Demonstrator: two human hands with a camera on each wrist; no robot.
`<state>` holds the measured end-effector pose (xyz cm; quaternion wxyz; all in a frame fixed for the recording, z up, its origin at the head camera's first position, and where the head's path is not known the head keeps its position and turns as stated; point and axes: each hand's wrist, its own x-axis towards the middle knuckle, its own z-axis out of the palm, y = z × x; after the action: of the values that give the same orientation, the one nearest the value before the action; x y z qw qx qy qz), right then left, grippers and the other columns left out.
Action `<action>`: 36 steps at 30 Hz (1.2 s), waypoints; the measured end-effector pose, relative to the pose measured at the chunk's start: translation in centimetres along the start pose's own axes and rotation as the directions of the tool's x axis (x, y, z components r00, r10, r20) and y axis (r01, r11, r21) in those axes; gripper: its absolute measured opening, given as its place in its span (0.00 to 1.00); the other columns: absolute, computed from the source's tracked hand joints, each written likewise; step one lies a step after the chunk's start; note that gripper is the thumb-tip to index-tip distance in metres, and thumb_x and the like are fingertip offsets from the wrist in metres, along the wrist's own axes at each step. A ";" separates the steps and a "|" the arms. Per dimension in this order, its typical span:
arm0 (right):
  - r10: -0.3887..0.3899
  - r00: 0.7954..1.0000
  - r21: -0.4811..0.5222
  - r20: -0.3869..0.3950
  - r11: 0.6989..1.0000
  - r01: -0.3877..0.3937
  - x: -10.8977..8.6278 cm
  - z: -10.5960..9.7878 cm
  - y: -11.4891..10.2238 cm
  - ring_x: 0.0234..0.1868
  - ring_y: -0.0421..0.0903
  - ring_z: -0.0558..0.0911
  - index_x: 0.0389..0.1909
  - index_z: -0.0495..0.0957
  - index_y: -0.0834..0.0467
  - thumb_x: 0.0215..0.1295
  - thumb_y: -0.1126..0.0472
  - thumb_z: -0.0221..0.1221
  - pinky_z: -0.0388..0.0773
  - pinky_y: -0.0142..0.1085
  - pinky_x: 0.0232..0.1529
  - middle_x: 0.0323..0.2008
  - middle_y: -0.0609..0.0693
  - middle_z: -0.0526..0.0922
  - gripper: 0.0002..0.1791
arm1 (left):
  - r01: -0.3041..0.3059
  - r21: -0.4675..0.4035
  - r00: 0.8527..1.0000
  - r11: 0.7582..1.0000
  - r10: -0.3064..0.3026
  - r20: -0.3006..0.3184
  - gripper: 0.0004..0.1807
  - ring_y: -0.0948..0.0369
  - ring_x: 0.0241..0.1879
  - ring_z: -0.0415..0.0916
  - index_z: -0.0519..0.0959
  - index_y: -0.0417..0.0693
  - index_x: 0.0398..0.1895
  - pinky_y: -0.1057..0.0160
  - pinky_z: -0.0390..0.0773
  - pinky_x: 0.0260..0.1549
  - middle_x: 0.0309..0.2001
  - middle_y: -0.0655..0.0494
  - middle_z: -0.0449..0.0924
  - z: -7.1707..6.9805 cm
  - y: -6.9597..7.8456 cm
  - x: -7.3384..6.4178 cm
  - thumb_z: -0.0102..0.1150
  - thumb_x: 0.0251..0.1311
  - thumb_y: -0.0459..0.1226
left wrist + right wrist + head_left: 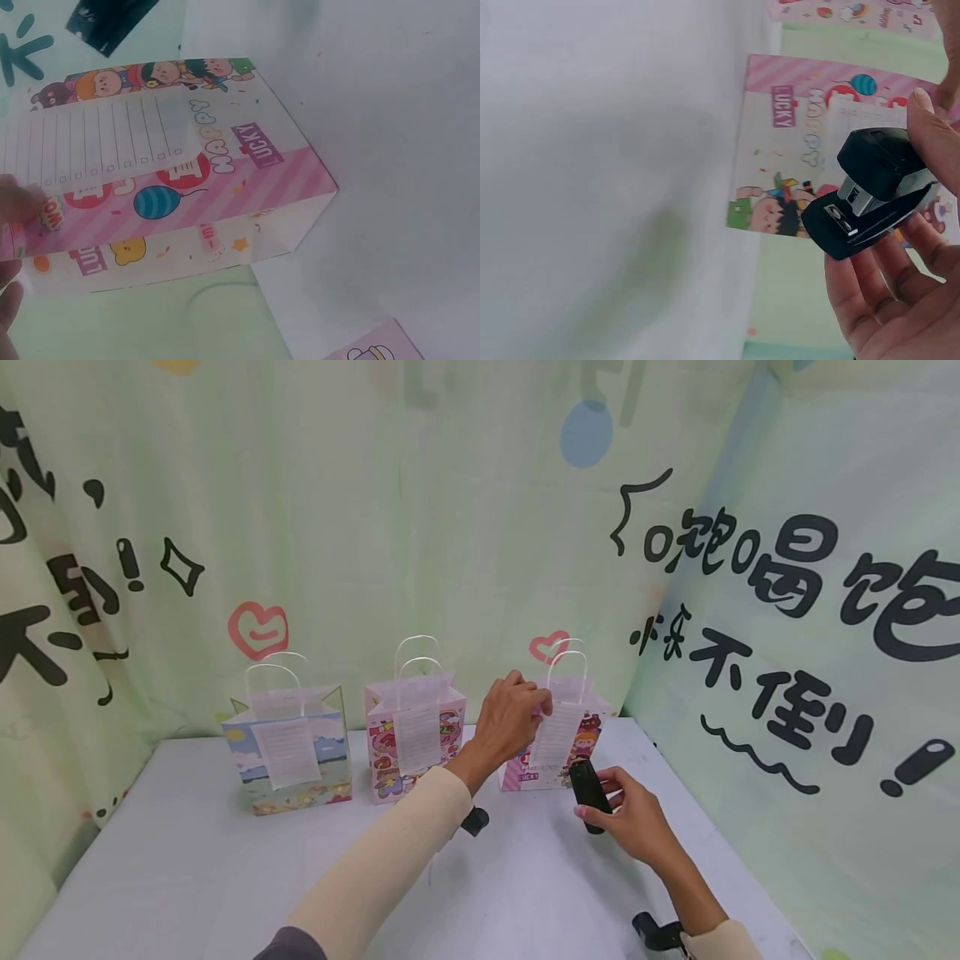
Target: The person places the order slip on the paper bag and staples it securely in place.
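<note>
At the right stands a pink paper gift bag (517,774) with white handles and cartoon prints. A lined paper sheet (557,739) lies against its front. My left hand (512,717) pinches the sheet at the bag's top edge; in the left wrist view the thumb (19,201) lies on the front side and other fingers behind. My right hand (637,822) holds a black stapler (589,795) in front of the bag's lower right. The right wrist view shows the stapler (881,161) between thumb and fingers, its jaws apart, with no paper between them.
Two more gift bags stand on the white table (187,877): a blue one (240,752) at left and a pink one (380,760) in the middle, each with a lined sheet on its front. A printed curtain (465,527) hangs close behind the bags.
</note>
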<state>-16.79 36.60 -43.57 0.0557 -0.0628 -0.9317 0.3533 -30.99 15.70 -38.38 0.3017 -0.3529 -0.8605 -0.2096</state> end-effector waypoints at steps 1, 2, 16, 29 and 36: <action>-0.007 1.000 0.018 -0.010 1.000 0.007 0.1 -0.2 -0.2 0.49 0.52 0.80 0.65 0.72 0.58 0.62 0.47 0.76 0.84 0.37 0.42 0.54 0.60 0.83 0.37 | 0.001 0.001 1.000 1.000 -0.001 0.000 0.03 0.63 0.38 0.70 0.91 0.60 0.40 0.68 0.74 0.42 0.44 0.63 0.93 0.0 0.0 0.0 0.71 0.67 0.43; -0.016 1.000 0.033 -0.018 0.999 0.016 0.1 -0.5 -0.5 0.49 0.53 0.80 0.65 0.71 0.57 0.62 0.46 0.76 0.85 0.37 0.43 0.54 0.60 0.83 0.38 | 0.002 0.000 1.000 1.000 -0.002 -0.001 0.03 0.63 0.38 0.70 0.91 0.60 0.40 0.67 0.74 0.43 0.44 0.63 0.93 0.0 0.0 0.0 0.71 0.67 0.43; -0.197 0.965 0.097 -0.174 0.972 0.216 1.9 -2.4 -3.8 0.54 0.57 0.86 0.68 0.65 0.55 0.65 0.51 0.74 0.86 0.46 0.57 0.55 0.58 0.85 0.37 | -0.002 -0.002 1.000 1.000 0.002 0.007 0.04 0.63 0.39 0.69 0.91 0.61 0.41 0.68 0.71 0.42 0.46 0.64 0.93 -0.1 0.0 0.2 0.69 0.68 0.43; -0.284 0.929 0.150 -0.239 0.934 0.324 3.9 -3.8 -6.7 0.62 0.63 0.82 0.70 0.65 0.56 0.68 0.54 0.72 0.79 0.63 0.64 0.63 0.59 0.83 0.36 | -0.019 0.000 1.000 1.000 0.019 -0.009 0.02 0.63 0.39 0.71 0.91 0.60 0.39 0.68 0.72 0.41 0.43 0.63 0.93 0.0 -0.1 0.2 0.73 0.66 0.42; -0.325 0.920 0.161 -0.218 0.918 0.363 5.0 -4.3 -7.3 0.66 0.66 0.80 0.73 0.63 0.56 0.69 0.55 0.70 0.75 0.70 0.64 0.67 0.60 0.81 0.37 | -0.024 -0.013 1.000 1.000 0.024 -0.006 0.02 0.63 0.39 0.71 0.91 0.60 0.40 0.68 0.71 0.41 0.42 0.63 0.92 0.1 -0.1 0.0 0.73 0.66 0.42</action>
<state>-21.67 34.78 -35.22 0.2105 0.0756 -0.8788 0.4216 -31.12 15.67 -38.42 0.3045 -0.3644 -0.8539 -0.2128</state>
